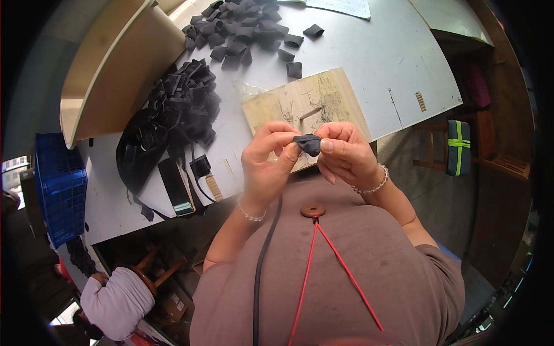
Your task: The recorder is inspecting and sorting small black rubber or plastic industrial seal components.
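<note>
Between both hands, close to my chest, is a small dark grey fabric piece (309,145). My left hand (266,158) pinches its left end between thumb and fingers. My right hand (350,153) grips the right end with thumb and forefinger, the other fingers curled below. Just beyond the hands lies a pale wooden board (340,95) with dark scuff marks. A thin metal spike (310,113) stands up from it at a slant. Whether the fabric is folded or turned partly inside out I cannot tell.
Many similar fabric pieces (242,29) are scattered at the table's far side. A dark heap (184,104) lies to the left, near a phone (176,187) and a tan panel (109,75). A blue crate (60,184) is farther left. Another person (118,300) sits at lower left.
</note>
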`<state>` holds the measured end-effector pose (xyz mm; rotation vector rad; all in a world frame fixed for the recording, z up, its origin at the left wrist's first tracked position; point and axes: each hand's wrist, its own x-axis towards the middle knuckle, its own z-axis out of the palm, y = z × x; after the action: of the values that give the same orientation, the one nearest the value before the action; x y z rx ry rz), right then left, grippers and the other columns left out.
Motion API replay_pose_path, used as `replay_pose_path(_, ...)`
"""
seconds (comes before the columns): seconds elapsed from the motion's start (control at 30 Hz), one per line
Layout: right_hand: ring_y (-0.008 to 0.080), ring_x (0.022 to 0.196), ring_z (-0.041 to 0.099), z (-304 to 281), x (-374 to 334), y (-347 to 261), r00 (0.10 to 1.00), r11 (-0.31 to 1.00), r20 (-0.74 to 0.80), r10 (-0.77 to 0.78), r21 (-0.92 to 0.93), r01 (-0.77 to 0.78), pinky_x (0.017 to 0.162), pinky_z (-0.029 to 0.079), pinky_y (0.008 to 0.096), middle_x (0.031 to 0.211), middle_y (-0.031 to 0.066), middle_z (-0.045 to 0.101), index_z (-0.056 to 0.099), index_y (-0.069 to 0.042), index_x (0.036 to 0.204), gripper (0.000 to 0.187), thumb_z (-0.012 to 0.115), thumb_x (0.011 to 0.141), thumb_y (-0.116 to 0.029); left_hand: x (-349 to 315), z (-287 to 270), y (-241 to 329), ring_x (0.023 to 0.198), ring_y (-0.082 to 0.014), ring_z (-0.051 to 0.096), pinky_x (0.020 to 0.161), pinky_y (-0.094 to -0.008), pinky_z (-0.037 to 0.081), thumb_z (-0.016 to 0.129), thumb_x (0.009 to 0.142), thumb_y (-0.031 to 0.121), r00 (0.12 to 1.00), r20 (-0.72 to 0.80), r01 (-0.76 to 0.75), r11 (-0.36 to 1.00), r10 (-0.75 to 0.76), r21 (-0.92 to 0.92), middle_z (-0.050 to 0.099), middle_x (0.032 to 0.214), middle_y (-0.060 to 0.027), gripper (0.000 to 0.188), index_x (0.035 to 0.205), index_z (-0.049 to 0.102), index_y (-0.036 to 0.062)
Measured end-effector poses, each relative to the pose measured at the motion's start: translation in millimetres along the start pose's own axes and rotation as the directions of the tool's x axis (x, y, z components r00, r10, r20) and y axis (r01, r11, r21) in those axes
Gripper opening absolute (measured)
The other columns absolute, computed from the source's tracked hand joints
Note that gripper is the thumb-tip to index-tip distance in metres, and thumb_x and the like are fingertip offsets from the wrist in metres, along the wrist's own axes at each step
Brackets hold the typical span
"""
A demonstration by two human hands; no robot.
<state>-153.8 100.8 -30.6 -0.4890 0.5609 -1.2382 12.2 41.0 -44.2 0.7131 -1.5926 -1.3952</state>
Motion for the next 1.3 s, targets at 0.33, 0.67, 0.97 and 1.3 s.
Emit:
replay_pose_path(0.33, 0.0037, 0.035, 0.032, 26.1, -13.7, -6.0, 0.991, 0.983, 0.032, 0.131, 0.127, -0.134, 0.036, 0.04, 0.0228, 0.05, -0.0006, 0.043, 0.057, 0.006, 0.087, 0.013, 0.056, 0.088, -0.008, -6.5, -2.3, 1.2, 0.032, -0.0052, 0.038, 0.029, -0.0187, 0.03, 0.051, 0.094, 0.023, 0.523, 0.834, 0.851, -0.167, 0.174, -0.498, 0.064, 0.078, -0.0146, 0.031, 0.105, 0.055, -0.0052)
replay_pose_path(0.67, 0.0042, 0.033, 0.029, 22.3, 1.7, -24.2, 0.983, 0.991, 0.172, -0.068, 0.127, 0.046, 0.04, 0.038, 0.0225, 0.05, -0.0048, 0.037, 0.057, 0.0, 0.1, 0.018, 0.051, 0.093, -0.015, 24.4, -3.4, 32.6, 0.032, -0.0047, 0.037, 0.027, -0.0164, 0.03, 0.022, 0.102, 0.029, 0.698, 0.71, 0.695, -0.154, -0.09, -0.703, 0.048, 0.049, 0.0052, 0.045, 0.111, 0.052, -0.003)
replay_pose_path(0.97, 0.0032, 0.033, 0.03, 8.5, 11.4, -7.7, 0.995, 0.907, -0.01, -0.097, 0.411, 0.093, 0.042, 0.039, 0.0202, 0.052, -0.0069, 0.035, 0.053, -0.004, 0.104, 0.02, 0.04, 0.097, -0.017, 41.0, 4.4, 33.3, 0.039, -0.0041, 0.036, 0.031, -0.0159, 0.031, 0.031, 0.101, 0.033, 0.687, 0.516, 0.678, 0.195, -0.512, -0.709, 0.046, 0.059, 0.0046, 0.04, 0.107, 0.057, 0.0037)
replay_pose_path(1.3, 0.0027, 0.034, 0.031, 4.4, 6.6, -3.8, 0.996, 0.909, -0.051, -0.07, 0.408, 0.085, 0.043, 0.04, 0.0211, 0.054, -0.0069, 0.037, 0.052, -0.004, 0.105, 0.019, 0.043, 0.095, -0.018, 56.7, 7.4, 11.1, 0.09, -0.0135, 0.051, 0.075, -0.025, 0.044, 0.069, 0.08, 0.019, 0.964, 0.209, -0.163, 0.986, 0.167, -0.038, 0.06, 0.099, -0.0027, 0.028, 0.106, 0.068, 0.0097)
